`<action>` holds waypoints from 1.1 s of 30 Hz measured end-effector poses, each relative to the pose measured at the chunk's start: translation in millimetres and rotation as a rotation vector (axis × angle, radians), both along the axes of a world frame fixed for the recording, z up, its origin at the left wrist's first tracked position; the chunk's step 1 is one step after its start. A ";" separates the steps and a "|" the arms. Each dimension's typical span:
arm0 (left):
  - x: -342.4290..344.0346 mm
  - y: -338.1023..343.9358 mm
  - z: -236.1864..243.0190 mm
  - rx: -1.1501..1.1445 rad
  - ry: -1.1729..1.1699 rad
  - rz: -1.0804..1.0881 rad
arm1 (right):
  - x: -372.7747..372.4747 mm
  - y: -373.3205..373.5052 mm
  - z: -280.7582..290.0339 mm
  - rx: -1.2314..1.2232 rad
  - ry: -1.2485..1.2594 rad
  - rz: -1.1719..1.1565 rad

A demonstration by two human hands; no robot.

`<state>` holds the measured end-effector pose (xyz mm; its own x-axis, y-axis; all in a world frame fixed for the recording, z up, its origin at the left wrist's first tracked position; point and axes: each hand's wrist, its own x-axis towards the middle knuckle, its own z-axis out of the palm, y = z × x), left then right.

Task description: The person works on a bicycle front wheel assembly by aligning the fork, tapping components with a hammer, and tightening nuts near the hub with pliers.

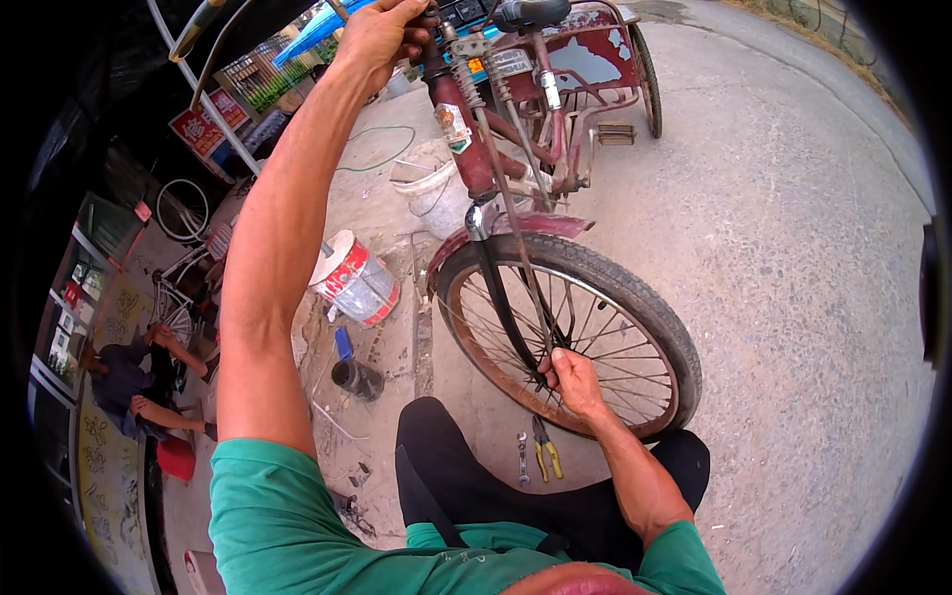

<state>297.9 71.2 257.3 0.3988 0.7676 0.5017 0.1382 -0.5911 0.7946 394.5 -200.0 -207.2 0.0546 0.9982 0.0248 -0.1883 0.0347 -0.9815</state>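
Observation:
A worn maroon cargo tricycle [466,129] stands before me, its front wheel [684,357] between my knees. High up, my left hand [382,42] has its fingers curled at the handlebar stem, at the top of the head tube. Low at the wheel's hub, my right hand [572,381] is closed around the lower end of a thin metal strut rod [528,268]; its fingertips are partly hidden. Beside that rod runs the black fork leg [504,307]. Springs [466,79] sit on the rods' upper ends. A maroon mudguard [555,224] covers the tyre's top.
On the ground near my legs lie a wrench [523,458] and yellow-handled pliers [546,451]. To the left stand a red-and-white paint bucket [359,283], a white bucket [436,203] and a dark cup [357,379]. A person [134,382] sits at far left near bicycles.

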 end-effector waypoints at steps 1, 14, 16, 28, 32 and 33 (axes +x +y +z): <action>-2.4 0.3 -0.2 -0.010 -0.008 -0.002 | 0.2 0.1 -0.1 0.002 -0.005 -0.001; 11.6 -9.0 1.7 -0.107 0.133 0.049 | 0.7 -1.2 3.5 0.003 0.014 -0.001; 11.7 -7.5 3.5 -0.103 0.168 0.071 | 0.4 -1.3 3.5 0.006 0.003 -0.004; 16.8 -20.6 7.7 0.037 0.359 0.167 | 1.3 -1.3 3.2 0.008 0.039 -0.005; 7.4 -27.6 4.7 0.002 0.304 0.056 | 0.4 -0.5 1.5 -0.004 0.034 -0.008; 4.2 -22.8 5.0 -0.004 0.310 0.037 | -0.7 -0.3 0.3 0.016 0.032 -0.011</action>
